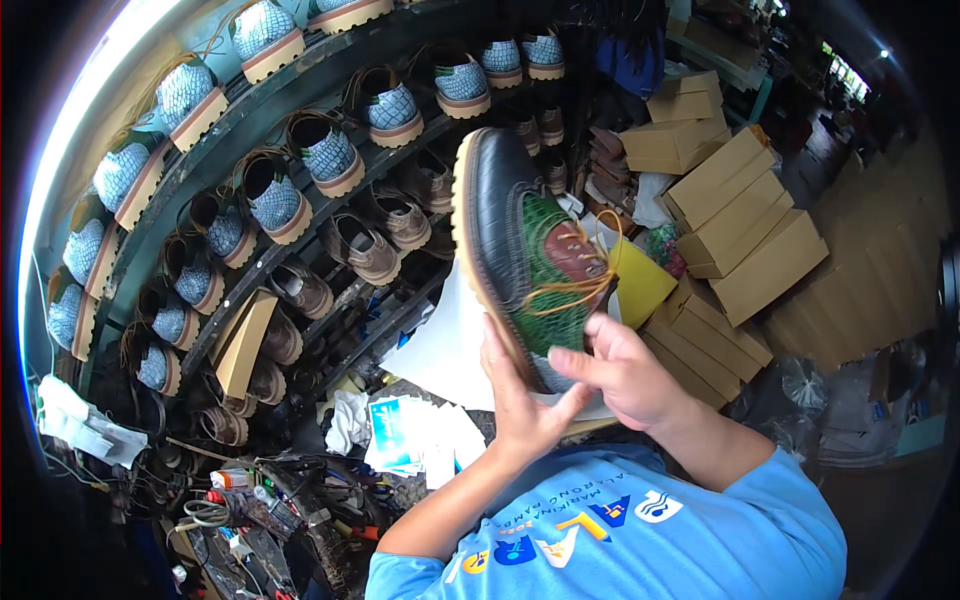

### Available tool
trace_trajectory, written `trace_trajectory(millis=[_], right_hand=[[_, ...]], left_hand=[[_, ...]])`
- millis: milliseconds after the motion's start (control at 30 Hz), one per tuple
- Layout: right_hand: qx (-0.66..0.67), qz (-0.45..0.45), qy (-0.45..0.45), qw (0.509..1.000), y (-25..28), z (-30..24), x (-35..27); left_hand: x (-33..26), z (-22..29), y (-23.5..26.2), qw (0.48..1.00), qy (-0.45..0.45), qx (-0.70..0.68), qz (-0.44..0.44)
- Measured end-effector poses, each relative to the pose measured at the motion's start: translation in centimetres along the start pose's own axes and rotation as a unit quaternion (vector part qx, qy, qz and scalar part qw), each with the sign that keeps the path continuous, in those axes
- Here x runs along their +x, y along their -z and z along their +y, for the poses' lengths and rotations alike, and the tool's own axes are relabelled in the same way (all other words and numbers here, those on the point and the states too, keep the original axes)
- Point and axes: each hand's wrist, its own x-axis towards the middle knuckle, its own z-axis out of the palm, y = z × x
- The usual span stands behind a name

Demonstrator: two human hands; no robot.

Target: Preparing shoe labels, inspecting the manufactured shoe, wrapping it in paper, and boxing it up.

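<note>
Tilted toe-up before me is a lace-up shoe (507, 231) with a black toe, green textured side, brown tongue, orange-brown laces and a pale ridged sole. My left hand (525, 405) supports it from below, fingers along the sole near the heel. At the heel end, my right hand (625, 375) grips the shoe by its opening, thumb against the blue-grey heel; some of its fingertips are hidden. White paper (445, 345) lies behind and below the shoe, and a yellow sheet (643, 283) shows just to its right.
Curved-looking shelves (235, 105) at left carry rows of similar shoes and brown shoes (362, 250). Cardboard boxes (735, 215) are piled at right. Tools and bottles (270, 515) clutter the lower left, beside printed cards (400, 430) and crumpled paper (348, 420).
</note>
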Motion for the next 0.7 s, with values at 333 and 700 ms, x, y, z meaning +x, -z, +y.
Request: trace_trajectory(millis=[333, 700], right_hand=[[0.045, 0.175, 0.063, 0.982, 6.1, 0.3, 0.3], [0.167, 0.092, -0.044, 0.981, 6.8, -3.6, -0.7]], left_hand=[[-3.1, -2.2, 11.8, 0.937, 0.341, 0.004, 0.072], [-3.7, -5.2, 9.7, 0.689, 0.446, -0.513, 0.252]])
